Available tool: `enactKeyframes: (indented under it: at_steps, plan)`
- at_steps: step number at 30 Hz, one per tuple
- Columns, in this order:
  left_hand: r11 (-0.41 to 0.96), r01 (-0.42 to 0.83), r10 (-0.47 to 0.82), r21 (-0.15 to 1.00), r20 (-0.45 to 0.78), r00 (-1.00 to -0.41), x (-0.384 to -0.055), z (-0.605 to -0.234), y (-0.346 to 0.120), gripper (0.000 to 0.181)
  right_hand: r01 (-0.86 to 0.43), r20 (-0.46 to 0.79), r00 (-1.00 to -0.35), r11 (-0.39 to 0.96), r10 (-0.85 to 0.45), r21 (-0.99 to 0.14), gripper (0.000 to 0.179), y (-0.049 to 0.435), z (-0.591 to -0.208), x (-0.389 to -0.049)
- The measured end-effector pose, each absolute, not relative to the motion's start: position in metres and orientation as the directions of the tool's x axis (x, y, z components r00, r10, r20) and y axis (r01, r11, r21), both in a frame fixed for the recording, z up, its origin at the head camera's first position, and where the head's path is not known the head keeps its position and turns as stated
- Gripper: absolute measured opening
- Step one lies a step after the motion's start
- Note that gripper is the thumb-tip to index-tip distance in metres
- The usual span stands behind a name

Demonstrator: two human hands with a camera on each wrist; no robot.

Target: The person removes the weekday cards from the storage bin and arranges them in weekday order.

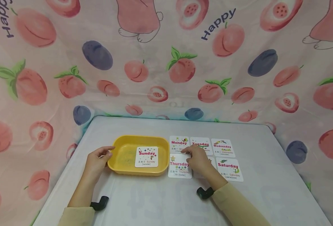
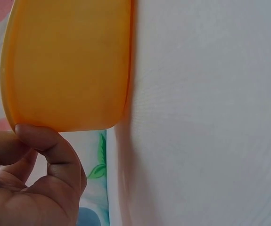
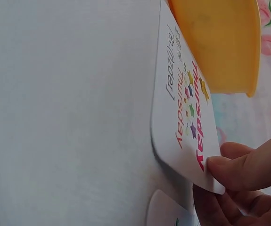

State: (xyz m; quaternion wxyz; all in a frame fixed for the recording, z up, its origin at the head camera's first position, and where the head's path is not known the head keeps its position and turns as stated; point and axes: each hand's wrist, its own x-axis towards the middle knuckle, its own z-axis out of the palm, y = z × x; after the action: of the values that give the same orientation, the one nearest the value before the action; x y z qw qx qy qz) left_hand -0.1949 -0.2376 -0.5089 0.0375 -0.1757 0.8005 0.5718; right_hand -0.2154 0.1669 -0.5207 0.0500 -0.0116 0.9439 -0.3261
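My left hand [image 1: 94, 162] pinches the left end of a shallow yellow plastic tray [image 1: 113, 165], thumb at its rim in the left wrist view. A white "Sunday" card [image 1: 146, 157] lies in that tray. My right hand [image 1: 199, 160] pinches the "Thursday" card [image 1: 180, 171] by one corner. In the right wrist view this Thursday card [image 3: 173, 125] is tilted, its gripped corner raised off the table. Under the right hand lies another card [image 1: 200, 173], its word hidden.
Right of the tray, a "Monday" card [image 1: 175, 147], a "Tuesday" card [image 1: 209, 150] and a "Wednesday" card [image 1: 223, 153] form the back row. A "Saturday" card [image 1: 228, 171] lies in the front row. The white table [image 1: 155, 201] meets a peach-print cloth [image 1: 144, 106] behind.
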Motion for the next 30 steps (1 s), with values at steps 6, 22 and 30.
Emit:
enactKeyframes:
  at_steps: [6, 22, 30]
  plan:
    - [0.278, -0.325, -0.241, 0.904, -0.261, -0.935, -0.1957, -0.5093, -0.2389, 0.033, 0.010, -0.085, -0.995, 0.803, -0.050, -0.595, 0.041, 0.1655, -0.5189, -0.2148]
    - [0.286, -0.324, -0.238, 0.902, -0.261, -0.936, -0.1948, -0.5099, -0.2394, 0.033, 0.019, -0.072, -0.997, 0.800, -0.030, -0.599, 0.040, 0.1700, -0.5246, -0.2170]
    - [0.283, -0.315, -0.234, 0.906, -0.253, -0.939, -0.1948, -0.5106, -0.2390, 0.034, 0.044, -0.058, -0.998, 0.777, 0.010, -0.628, 0.044, 0.1702, -0.5237, -0.2194]
